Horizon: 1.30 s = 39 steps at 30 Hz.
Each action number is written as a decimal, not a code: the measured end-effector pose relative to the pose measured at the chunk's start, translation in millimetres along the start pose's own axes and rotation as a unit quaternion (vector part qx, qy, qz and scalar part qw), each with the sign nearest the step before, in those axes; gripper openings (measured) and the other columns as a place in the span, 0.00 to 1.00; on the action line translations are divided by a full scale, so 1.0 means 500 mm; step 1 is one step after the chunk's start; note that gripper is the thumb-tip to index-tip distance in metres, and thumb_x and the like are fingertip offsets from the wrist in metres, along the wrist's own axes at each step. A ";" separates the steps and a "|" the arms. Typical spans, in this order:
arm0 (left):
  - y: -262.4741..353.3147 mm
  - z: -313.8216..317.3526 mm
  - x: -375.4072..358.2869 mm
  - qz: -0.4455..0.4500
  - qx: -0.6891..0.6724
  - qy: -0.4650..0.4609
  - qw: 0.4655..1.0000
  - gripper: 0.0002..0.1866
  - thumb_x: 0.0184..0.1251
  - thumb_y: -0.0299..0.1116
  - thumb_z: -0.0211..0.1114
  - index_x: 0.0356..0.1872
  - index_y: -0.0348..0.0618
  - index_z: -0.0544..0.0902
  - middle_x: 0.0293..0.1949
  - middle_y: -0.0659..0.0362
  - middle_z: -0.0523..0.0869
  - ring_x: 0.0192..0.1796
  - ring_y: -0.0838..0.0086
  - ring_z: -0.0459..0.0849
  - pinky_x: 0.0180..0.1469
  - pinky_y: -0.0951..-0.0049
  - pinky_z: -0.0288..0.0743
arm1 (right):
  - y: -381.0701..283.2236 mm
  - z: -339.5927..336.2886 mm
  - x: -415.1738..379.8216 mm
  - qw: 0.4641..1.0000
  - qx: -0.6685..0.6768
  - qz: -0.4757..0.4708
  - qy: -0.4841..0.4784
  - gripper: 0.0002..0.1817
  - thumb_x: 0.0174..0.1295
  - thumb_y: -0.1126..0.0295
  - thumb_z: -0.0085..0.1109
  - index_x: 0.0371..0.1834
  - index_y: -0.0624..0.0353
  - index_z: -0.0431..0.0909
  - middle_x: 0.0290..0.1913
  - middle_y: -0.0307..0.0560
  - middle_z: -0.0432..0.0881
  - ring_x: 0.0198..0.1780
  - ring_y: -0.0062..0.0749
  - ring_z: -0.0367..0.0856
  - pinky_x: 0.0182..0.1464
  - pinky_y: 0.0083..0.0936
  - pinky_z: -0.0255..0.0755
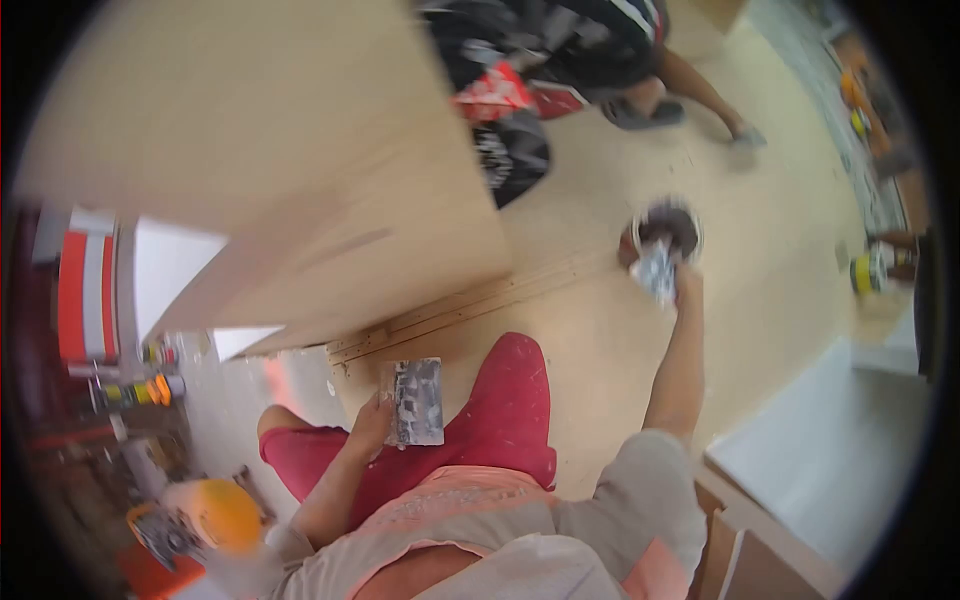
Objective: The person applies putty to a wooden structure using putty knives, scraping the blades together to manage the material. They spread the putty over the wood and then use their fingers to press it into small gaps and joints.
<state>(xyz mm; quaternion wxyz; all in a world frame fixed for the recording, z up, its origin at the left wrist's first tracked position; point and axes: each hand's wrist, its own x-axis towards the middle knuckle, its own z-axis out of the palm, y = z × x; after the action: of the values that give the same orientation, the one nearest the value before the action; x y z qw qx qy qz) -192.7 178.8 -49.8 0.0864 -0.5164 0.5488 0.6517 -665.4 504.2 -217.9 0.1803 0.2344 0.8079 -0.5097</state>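
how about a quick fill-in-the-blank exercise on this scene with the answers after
The smeared flat plate is in the person's ____ hand. The right hand is at a container whose opening is ____ in shape. In this view, the co-worker in dark clothes shows near the ____ edge.
Missing words: left; round; top.

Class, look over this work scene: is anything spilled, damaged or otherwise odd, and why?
Nothing looks clearly spilled or broken, though parts are blurred. The untidiest thing is the square plate in the left hand: dark and pale smears leave its face patchy.
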 end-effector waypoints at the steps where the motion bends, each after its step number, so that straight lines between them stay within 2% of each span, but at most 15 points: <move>1: 0.002 -0.004 -0.014 -0.017 -0.073 -0.023 0.997 0.16 0.67 0.36 0.44 0.49 0.35 0.69 0.35 0.57 0.78 0.37 0.76 0.74 0.42 0.74 0.69 | 0.010 -0.021 -0.079 0.996 -0.040 -0.058 -0.051 0.23 0.53 0.55 0.53 0.36 0.70 0.77 0.33 0.49 0.79 0.36 0.29 0.74 0.37 0.30 0.66; 3: -0.026 -0.025 -0.022 0.038 -0.060 -0.011 0.997 0.16 0.67 0.37 0.45 0.48 0.36 0.70 0.34 0.57 0.78 0.36 0.77 0.75 0.41 0.74 0.69 | 0.066 -0.034 -0.182 0.988 -0.039 -0.102 -0.109 0.32 0.54 0.46 0.52 0.45 0.70 0.74 0.41 0.51 0.78 0.43 0.32 0.74 0.44 0.29 0.67; 4: -0.038 -0.037 -0.024 0.062 -0.013 -0.012 0.998 0.16 0.67 0.37 0.45 0.47 0.36 0.70 0.34 0.57 0.78 0.34 0.77 0.75 0.39 0.73 0.70 | 0.141 -0.044 -0.168 0.991 -0.068 -0.028 -0.115 0.35 0.53 0.44 0.52 0.47 0.70 0.73 0.44 0.52 0.77 0.47 0.32 0.73 0.48 0.29 0.67; 5: -0.039 -0.044 -0.038 0.088 -0.050 0.009 0.995 0.16 0.67 0.37 0.45 0.47 0.36 0.70 0.34 0.57 0.78 0.34 0.77 0.75 0.39 0.73 0.70 | 0.183 -0.048 -0.226 0.991 0.013 -0.030 -0.126 0.35 0.52 0.43 0.53 0.48 0.69 0.72 0.44 0.52 0.77 0.46 0.33 0.74 0.48 0.30 0.67; 7: -0.022 -0.052 -0.071 0.021 -0.042 -0.050 0.998 0.16 0.67 0.38 0.47 0.46 0.37 0.71 0.35 0.58 0.78 0.35 0.77 0.74 0.40 0.74 0.69 | 0.248 -0.081 -0.305 0.989 -0.032 -0.009 -0.142 0.32 0.55 0.48 0.53 0.47 0.70 0.72 0.42 0.51 0.77 0.42 0.32 0.76 0.44 0.29 0.69; 9: -0.076 -0.061 -0.051 0.085 -0.067 -0.019 0.994 0.16 0.67 0.39 0.47 0.47 0.37 0.71 0.36 0.59 0.78 0.36 0.78 0.74 0.40 0.75 0.69 | 0.295 -0.116 -0.358 0.986 -0.066 0.007 -0.151 0.30 0.56 0.49 0.52 0.46 0.70 0.72 0.41 0.50 0.77 0.42 0.32 0.76 0.44 0.29 0.69; 13: -0.121 -0.077 -0.060 0.136 -0.101 -0.019 0.985 0.19 0.68 0.40 0.45 0.52 0.36 0.68 0.42 0.58 0.75 0.44 0.76 0.71 0.47 0.73 0.67 | 0.288 -0.188 -0.437 0.982 -0.120 0.011 -0.146 0.28 0.57 0.51 0.50 0.45 0.70 0.73 0.40 0.49 0.77 0.41 0.32 0.76 0.42 0.30 0.70; 19: -0.103 -0.112 -0.079 0.212 -0.126 -0.022 0.969 0.19 0.65 0.41 0.50 0.50 0.37 0.70 0.40 0.60 0.78 0.41 0.79 0.74 0.44 0.76 0.68 | 0.178 -0.242 -0.554 0.988 -0.098 -0.071 -0.100 0.24 0.60 0.55 0.48 0.43 0.70 0.74 0.38 0.48 0.78 0.40 0.33 0.76 0.41 0.31 0.70; 21: -0.068 -0.106 -0.080 0.225 -0.150 -0.050 0.961 0.20 0.65 0.41 0.51 0.51 0.37 0.70 0.40 0.61 0.78 0.41 0.80 0.74 0.44 0.77 0.69 | 0.124 -0.199 -0.602 0.988 -0.026 -0.114 -0.104 0.23 0.61 0.56 0.47 0.42 0.70 0.74 0.37 0.47 0.78 0.40 0.33 0.76 0.40 0.32 0.71; 23: -0.016 -0.095 -0.117 0.225 -0.140 -0.122 0.957 0.19 0.64 0.39 0.53 0.51 0.37 0.70 0.41 0.60 0.78 0.42 0.79 0.74 0.45 0.77 0.69 | 0.073 -0.136 -0.651 0.965 0.152 -0.143 -0.158 0.18 0.63 0.62 0.45 0.41 0.70 0.73 0.37 0.47 0.77 0.38 0.33 0.77 0.37 0.30 0.73; 25: 0.006 -0.064 -0.124 0.246 -0.149 -0.169 0.943 0.19 0.63 0.37 0.54 0.51 0.37 0.69 0.41 0.60 0.78 0.42 0.79 0.75 0.45 0.77 0.69 | 0.050 -0.056 -0.689 0.936 0.215 -0.188 -0.206 0.19 0.63 0.59 0.44 0.44 0.67 0.71 0.42 0.49 0.77 0.40 0.37 0.78 0.42 0.35 0.74; 27: 0.016 -0.047 -0.118 0.274 -0.152 -0.223 0.923 0.18 0.62 0.36 0.55 0.50 0.36 0.69 0.42 0.59 0.78 0.42 0.79 0.75 0.45 0.76 0.69 | 0.008 0.054 -0.812 0.887 0.357 -0.130 -0.261 0.16 0.62 0.65 0.46 0.44 0.70 0.71 0.41 0.49 0.76 0.38 0.35 0.78 0.38 0.31 0.75; 29: 0.017 -0.036 -0.109 0.384 -0.118 -0.157 0.902 0.18 0.61 0.33 0.56 0.49 0.34 0.69 0.41 0.57 0.78 0.43 0.77 0.75 0.46 0.74 0.69 | 0.016 0.136 -0.867 0.891 0.352 -0.104 -0.269 0.15 0.63 0.66 0.44 0.44 0.68 0.70 0.41 0.49 0.76 0.42 0.35 0.77 0.41 0.31 0.75; 35: 0.008 -0.075 -0.097 0.536 -0.071 -0.036 0.840 0.21 0.60 0.36 0.57 0.50 0.32 0.66 0.40 0.50 0.78 0.44 0.66 0.76 0.48 0.68 0.68 | -0.010 0.265 -1.003 0.876 0.310 -0.174 -0.325 0.13 0.62 0.70 0.46 0.45 0.67 0.69 0.40 0.48 0.77 0.39 0.30 0.77 0.42 0.26 0.73; 39: 0.052 -0.165 -0.152 0.384 -0.014 -0.155 0.910 0.24 0.58 0.40 0.59 0.49 0.33 0.67 0.42 0.48 0.77 0.47 0.63 0.76 0.48 0.66 0.68 | -0.059 0.265 -1.031 0.885 0.245 -0.135 -0.374 0.12 0.60 0.73 0.48 0.46 0.67 0.69 0.39 0.48 0.77 0.38 0.29 0.77 0.42 0.26 0.73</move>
<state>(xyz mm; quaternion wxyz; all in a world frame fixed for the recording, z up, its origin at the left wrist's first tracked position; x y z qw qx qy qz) -128.3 137.0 35.8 -0.0935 -0.1592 0.6754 0.7140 -249.6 272.5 22.2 0.3353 -0.0480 0.5542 -0.7603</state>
